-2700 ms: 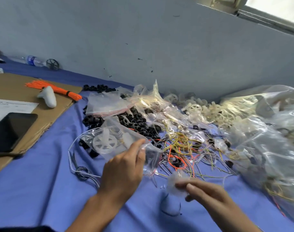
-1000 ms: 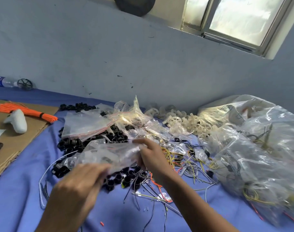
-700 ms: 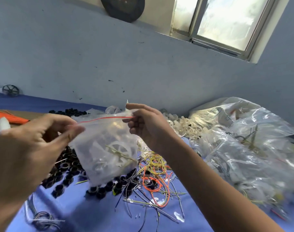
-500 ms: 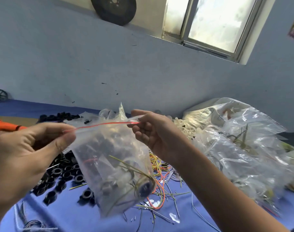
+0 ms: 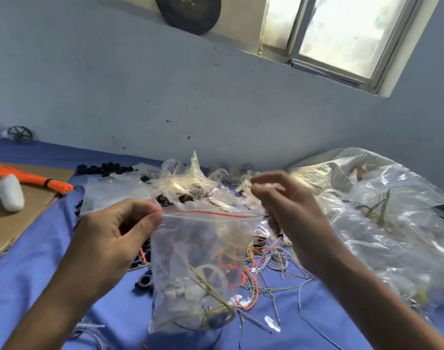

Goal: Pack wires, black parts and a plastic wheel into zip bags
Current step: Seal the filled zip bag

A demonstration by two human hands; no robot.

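A clear zip bag [image 5: 198, 248] with a red seal line hangs in front of me above the blue cloth. Inside it lie a white plastic wheel [image 5: 210, 274], yellow and orange wires and some dark parts. My left hand [image 5: 114, 238] pinches the bag's top left corner between thumb and forefinger. My right hand [image 5: 291, 213] is blurred at the seal's right end, fingers curled above it; its grip on the corner is hidden. Loose wires [image 5: 271, 253] and black parts [image 5: 145, 280] lie under the bag. More white wheels [image 5: 223, 173] sit by the wall.
Large crumpled plastic bags [image 5: 367, 210] fill the right side. Flat zip bags [image 5: 114, 190] and more black parts [image 5: 107, 169] lie behind my hands. At the left, cardboard [image 5: 34, 198] carries an orange wire bundle [image 5: 26, 178] and a white controller [image 5: 10, 195].
Both hands lifted the filled bag off the cloth and stretched its seal between them. Since half a second ago the right hand's fingers have loosened and risen above the seal.
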